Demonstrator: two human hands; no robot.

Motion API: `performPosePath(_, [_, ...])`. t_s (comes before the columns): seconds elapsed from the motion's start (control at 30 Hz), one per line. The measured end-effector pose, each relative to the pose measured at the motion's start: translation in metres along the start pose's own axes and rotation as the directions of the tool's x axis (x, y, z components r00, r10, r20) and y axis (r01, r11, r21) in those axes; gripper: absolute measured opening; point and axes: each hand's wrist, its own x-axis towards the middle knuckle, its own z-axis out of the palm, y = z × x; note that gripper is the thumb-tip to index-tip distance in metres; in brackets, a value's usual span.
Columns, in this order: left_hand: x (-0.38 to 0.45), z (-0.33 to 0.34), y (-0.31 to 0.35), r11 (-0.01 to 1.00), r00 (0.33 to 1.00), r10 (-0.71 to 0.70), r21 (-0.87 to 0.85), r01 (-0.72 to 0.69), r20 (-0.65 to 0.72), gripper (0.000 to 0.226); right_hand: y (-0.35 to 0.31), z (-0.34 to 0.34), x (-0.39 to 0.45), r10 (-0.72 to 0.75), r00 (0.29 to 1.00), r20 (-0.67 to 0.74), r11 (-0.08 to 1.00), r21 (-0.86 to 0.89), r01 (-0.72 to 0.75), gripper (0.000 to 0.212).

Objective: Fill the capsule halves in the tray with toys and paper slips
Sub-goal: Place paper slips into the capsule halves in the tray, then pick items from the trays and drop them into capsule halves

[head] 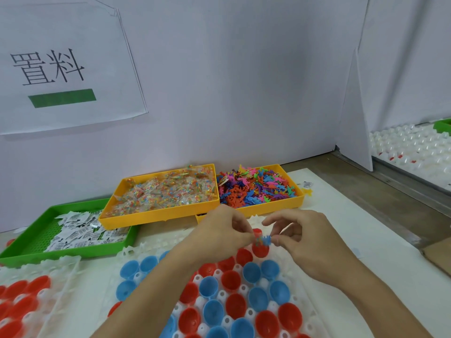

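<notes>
A white tray (302, 320) in front of me holds several red and blue capsule halves (210, 286), open side up. Above its far edge, my left hand (224, 230) and my right hand (300, 242) meet and pinch a small bunch of plastic toys (263, 239), blue with some red, between their fingertips. The toys hang just over a red capsule half (260, 250). My forearms cover part of the tray's middle.
Behind the tray stand a yellow tray of small candy packets (163, 191), a yellow tray of coloured plastic toys (258, 189) and a green tray of paper slips (80, 230). Another white tray with red halves (26, 298) lies at left. A white wall stands behind.
</notes>
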Motion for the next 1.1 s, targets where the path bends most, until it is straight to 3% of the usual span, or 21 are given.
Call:
performPosePath(0.13, [0.002,-0.003,-0.003,0.976,0.991,-0.095,-0.203,0.074,-0.092,0.015,0.002,-0.001,0.001,0.008,0.995,-0.095,0.999,0.044,-0.004,0.043])
performPosePath(0.23, [0.005,0.001,-0.005,0.961,0.981,-0.142,-0.256,0.105,-0.129,0.016,0.005,0.000,0.003,0.006,0.989,-0.148,0.998,0.056,0.003,0.044])
performPosePath(0.53, [0.016,0.012,0.001,0.987,0.980,-0.137,-0.107,0.122,-0.144,0.012,0.008,0.002,0.004,-0.002,0.979,-0.206,0.997,0.075,0.018,0.048])
performPosePath(0.9, [0.020,0.013,-0.003,0.994,0.985,-0.107,-0.023,0.105,-0.134,0.013,0.005,0.005,0.007,-0.078,0.978,-0.191,0.997,-0.004,0.078,0.034])
performPosePath(1.1, [0.023,0.008,-0.005,0.996,0.991,-0.082,0.030,0.086,-0.110,0.008,-0.002,0.012,0.024,-0.146,0.988,-0.051,0.984,-0.113,0.139,0.034])
